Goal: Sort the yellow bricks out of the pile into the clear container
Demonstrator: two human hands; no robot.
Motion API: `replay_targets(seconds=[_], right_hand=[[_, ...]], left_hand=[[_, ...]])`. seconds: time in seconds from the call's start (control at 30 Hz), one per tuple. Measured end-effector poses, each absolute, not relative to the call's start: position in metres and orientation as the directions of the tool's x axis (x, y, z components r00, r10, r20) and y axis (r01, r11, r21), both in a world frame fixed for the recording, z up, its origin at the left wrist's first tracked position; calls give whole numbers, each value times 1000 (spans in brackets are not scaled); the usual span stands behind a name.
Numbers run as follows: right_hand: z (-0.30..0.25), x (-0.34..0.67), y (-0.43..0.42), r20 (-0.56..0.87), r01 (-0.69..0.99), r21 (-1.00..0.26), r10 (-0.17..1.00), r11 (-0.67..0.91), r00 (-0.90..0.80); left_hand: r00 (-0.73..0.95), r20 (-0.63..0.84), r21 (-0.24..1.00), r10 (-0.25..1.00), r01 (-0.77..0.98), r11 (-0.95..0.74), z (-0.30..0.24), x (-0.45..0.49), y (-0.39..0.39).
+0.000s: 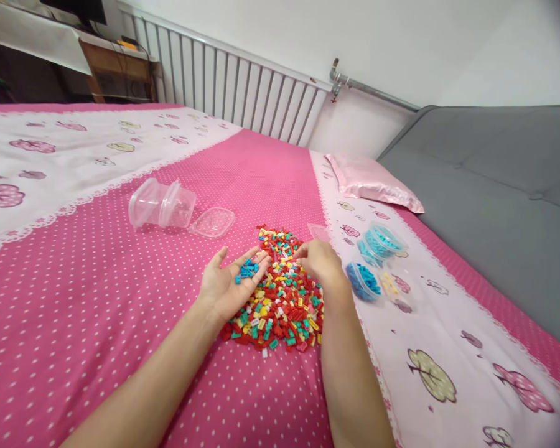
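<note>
I hold the left hand (220, 287) palm up at the left edge of a pile of small bricks (284, 305), its fingers stretched out and slightly parted, with a cluster of blue bricks (247, 270) lying loose across them. Opposite, I have the right hand (323, 261) over the pile's right side, knuckles up and fingers bent down toward the bricks; from this angle I cannot tell whether the fingertips pinch one. The pile, mostly red with yellow, green, white and some pink, spreads between both forearms on a pink dotted bedspread (270, 398).

To the right of the right hand, I see a clear tub of darker blue bricks (364, 283), just beside light blue bricks (382, 241) in clear tubs farther back and a few yellow bricks (389, 284) in a container nearby. Well to the left lie clear containers (161, 205) tipped on their side, one against another, with a clear lid (213, 223) flat next to them.

Beyond, I make out a pink pillow (376, 185) near a gray headboard (490, 211), a white radiator (233, 81) along the wall and a desk (116, 65) with a monitor (79, 9) at upper left.
</note>
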State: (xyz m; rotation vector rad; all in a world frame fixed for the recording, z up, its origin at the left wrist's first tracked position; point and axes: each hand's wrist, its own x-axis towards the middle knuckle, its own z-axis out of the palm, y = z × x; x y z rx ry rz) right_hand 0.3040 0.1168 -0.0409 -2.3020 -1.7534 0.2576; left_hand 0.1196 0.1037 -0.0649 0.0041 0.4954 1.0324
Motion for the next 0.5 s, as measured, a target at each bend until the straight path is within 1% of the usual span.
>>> replay_targets(seconds=[0.1,0.2,0.4,0.5], right_hand=[[-51,305,125,-113,928,-242,958,-284,264],[-58,305,131,-189,927,-226,947,-299,260],[-62,306,135,-208,942,-207,953,-265,222],[-61,305,134,-252,945,-180,941,-274,224]], left_hand=[[409,-393,240,824,-819,521,-65,119,104],[410,-396,243,821,-816,525,-64,119,103],[411,-395,240,822,-817,524,-64,119,103],[413,-395,234,821,-819,525,-65,119,103]])
